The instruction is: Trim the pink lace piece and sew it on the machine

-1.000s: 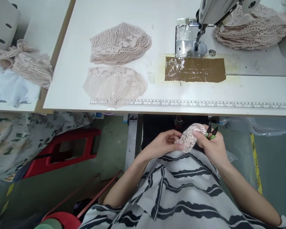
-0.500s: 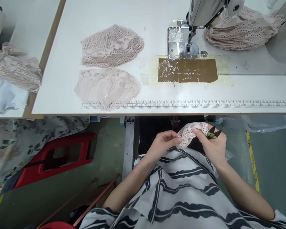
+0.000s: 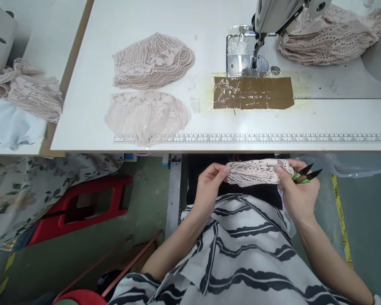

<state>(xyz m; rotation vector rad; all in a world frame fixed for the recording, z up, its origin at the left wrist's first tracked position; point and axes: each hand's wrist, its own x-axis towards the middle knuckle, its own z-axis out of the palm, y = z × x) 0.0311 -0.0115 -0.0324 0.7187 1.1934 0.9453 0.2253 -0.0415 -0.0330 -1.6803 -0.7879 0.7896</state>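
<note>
A pale pink lace piece [image 3: 252,173] is stretched between my two hands, over my lap and below the table's front edge. My left hand [image 3: 211,183] pinches its left end between thumb and fingers. At the other end, my right hand [image 3: 296,192] grips the lace near its scalloped border, thumb on top. The same hand also keeps a pair of thread snips [image 3: 307,174] with dark blades and green parts, pointing right; their handles are mostly hidden in the palm. On the table lie a stack of lace pieces [image 3: 154,61] and a lighter lace piece [image 3: 147,116].
A sewing machine [image 3: 257,46] stands at the back, with brown taped card [image 3: 254,93] before its plate. More lace [image 3: 330,38] is heaped to its right. A printed ruler [image 3: 225,139] runs along the table's front. A red stool [image 3: 82,207] is at lower left.
My hands have moved apart, drawing the bunched lace out into a long, flat strip. My right hand has shifted right with the snips. The view has shifted slightly.
</note>
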